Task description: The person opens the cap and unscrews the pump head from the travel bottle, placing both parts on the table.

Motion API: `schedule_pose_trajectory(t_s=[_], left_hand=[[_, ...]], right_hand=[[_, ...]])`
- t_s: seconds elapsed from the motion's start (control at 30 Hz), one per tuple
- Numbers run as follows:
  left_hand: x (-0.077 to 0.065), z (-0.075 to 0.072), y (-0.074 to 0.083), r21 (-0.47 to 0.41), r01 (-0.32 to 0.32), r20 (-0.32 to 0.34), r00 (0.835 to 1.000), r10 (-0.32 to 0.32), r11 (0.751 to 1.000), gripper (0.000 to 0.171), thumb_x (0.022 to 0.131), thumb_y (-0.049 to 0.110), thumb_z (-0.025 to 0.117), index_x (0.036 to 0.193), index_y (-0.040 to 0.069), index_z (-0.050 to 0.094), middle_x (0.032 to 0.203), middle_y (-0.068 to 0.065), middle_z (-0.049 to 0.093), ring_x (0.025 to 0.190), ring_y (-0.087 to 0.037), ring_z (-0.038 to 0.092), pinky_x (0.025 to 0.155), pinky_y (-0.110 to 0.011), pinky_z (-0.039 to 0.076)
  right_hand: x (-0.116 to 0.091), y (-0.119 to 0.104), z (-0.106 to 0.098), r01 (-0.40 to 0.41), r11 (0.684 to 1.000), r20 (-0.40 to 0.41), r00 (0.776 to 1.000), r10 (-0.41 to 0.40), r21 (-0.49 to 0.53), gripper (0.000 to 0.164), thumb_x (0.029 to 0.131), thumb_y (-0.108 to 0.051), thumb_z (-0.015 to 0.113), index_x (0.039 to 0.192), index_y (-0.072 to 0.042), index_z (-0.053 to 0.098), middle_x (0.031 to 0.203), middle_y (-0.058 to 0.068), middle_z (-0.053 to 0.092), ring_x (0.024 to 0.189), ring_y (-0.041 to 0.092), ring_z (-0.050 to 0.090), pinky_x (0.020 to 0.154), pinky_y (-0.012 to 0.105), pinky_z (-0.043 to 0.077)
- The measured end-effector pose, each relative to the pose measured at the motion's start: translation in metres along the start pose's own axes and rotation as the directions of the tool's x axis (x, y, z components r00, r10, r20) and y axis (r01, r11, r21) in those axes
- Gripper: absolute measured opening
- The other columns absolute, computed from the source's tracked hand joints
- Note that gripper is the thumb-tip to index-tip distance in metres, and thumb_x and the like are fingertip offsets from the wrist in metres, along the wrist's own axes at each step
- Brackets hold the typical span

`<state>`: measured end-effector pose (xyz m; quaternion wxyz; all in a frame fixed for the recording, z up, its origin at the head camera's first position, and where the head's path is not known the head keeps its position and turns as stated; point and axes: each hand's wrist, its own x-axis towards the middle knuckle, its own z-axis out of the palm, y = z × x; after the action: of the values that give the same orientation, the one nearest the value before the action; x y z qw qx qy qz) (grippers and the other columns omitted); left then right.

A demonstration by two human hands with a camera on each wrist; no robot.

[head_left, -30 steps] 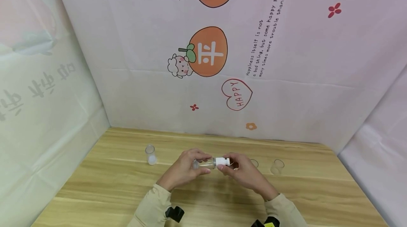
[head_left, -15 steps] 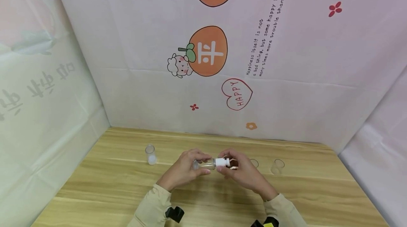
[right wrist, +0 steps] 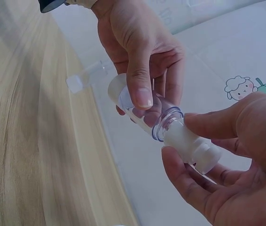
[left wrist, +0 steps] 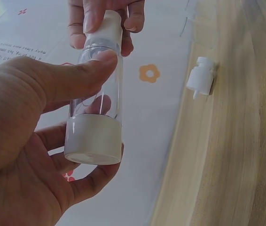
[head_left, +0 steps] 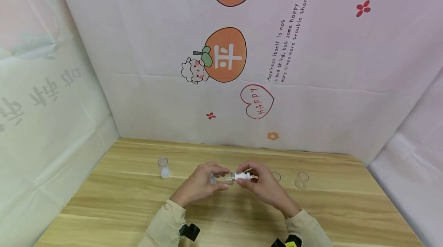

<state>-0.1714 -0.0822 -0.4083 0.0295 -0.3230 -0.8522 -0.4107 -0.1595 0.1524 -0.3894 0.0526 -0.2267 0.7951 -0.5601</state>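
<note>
My left hand (head_left: 204, 179) grips a clear bottle (head_left: 225, 179) held sideways above the table, thumb on one side and fingers on the other. The bottle has a white base (left wrist: 93, 139), plainly seen in the left wrist view. At its open end is a white pump head (head_left: 242, 176), which my right hand (head_left: 264, 185) pinches between thumb and fingers. In the right wrist view, the pump head's white collar sits right at the threaded clear neck (right wrist: 167, 124), and its nozzle end points away from the bottle.
Another clear bottle (head_left: 163, 167) with a white base stands on the wooden table (head_left: 121, 201) at left. A clear cap (head_left: 302, 180) stands at right, with another clear rim (head_left: 277, 176) beside the right hand. The left wrist view shows a second white pump head (left wrist: 200, 79).
My right fingers spread slightly, then closed on the pump head again with their hold shifted round it. The left hand and bottle stay nearly in place.
</note>
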Motion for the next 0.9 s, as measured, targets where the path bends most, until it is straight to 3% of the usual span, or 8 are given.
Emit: schedule_pose_trajectory(t_s=[0.33, 0.53, 0.73, 0.9], left_hand=[[-0.002, -0.005, -0.001, -0.013, 0.043, -0.006, 0.999, -0.043, 0.999, 0.037, 0.088, 0.018, 0.082, 0.123, 0.009, 0.073, 0.113, -0.005, 0.071, 0.100, -0.026, 0.065, 0.089, -0.035, 0.052], [-0.005, -0.010, -0.001, 0.002, 0.060, -0.048, 0.997, -0.060, 0.998, 0.034, 0.087, 0.017, 0.082, 0.120, 0.010, 0.074, 0.108, 0.001, 0.069, 0.097, -0.016, 0.063, 0.087, -0.036, 0.054], [-0.007, -0.013, -0.005, -0.041, 0.076, -0.071, 0.994, -0.078, 0.996, 0.034, 0.088, 0.016, 0.082, 0.120, 0.008, 0.072, 0.109, -0.004, 0.069, 0.100, -0.027, 0.064, 0.089, -0.050, 0.054], [-0.009, -0.016, -0.007, -0.033, 0.092, -0.069, 0.993, -0.094, 0.995, 0.035, 0.089, 0.017, 0.080, 0.121, 0.008, 0.071, 0.110, -0.008, 0.069, 0.101, -0.028, 0.064, 0.090, -0.046, 0.053]], right_hand=[[-0.001, 0.001, -0.003, 0.012, 1.000, -0.055, 0.998, -0.012, -0.005, 0.028, 0.089, 0.002, 0.075, 0.114, 0.003, 0.064, 0.113, 0.018, 0.063, 0.092, 0.024, 0.063, 0.073, 0.028, 0.056], [0.000, 0.003, -0.003, -0.007, 1.000, -0.090, 0.996, 0.006, -0.003, 0.031, 0.087, 0.002, 0.077, 0.116, 0.003, 0.064, 0.114, 0.018, 0.063, 0.094, 0.025, 0.063, 0.073, 0.027, 0.056], [0.004, 0.007, 0.001, -0.022, 1.000, -0.102, 0.994, 0.024, 0.017, 0.033, 0.086, 0.004, 0.078, 0.115, 0.007, 0.065, 0.112, 0.018, 0.065, 0.095, 0.024, 0.063, 0.077, 0.026, 0.057], [0.006, 0.013, 0.007, -0.032, 0.999, -0.106, 0.994, 0.033, 0.007, 0.032, 0.085, 0.003, 0.079, 0.114, 0.006, 0.066, 0.111, 0.018, 0.066, 0.093, 0.022, 0.063, 0.077, 0.026, 0.057]])
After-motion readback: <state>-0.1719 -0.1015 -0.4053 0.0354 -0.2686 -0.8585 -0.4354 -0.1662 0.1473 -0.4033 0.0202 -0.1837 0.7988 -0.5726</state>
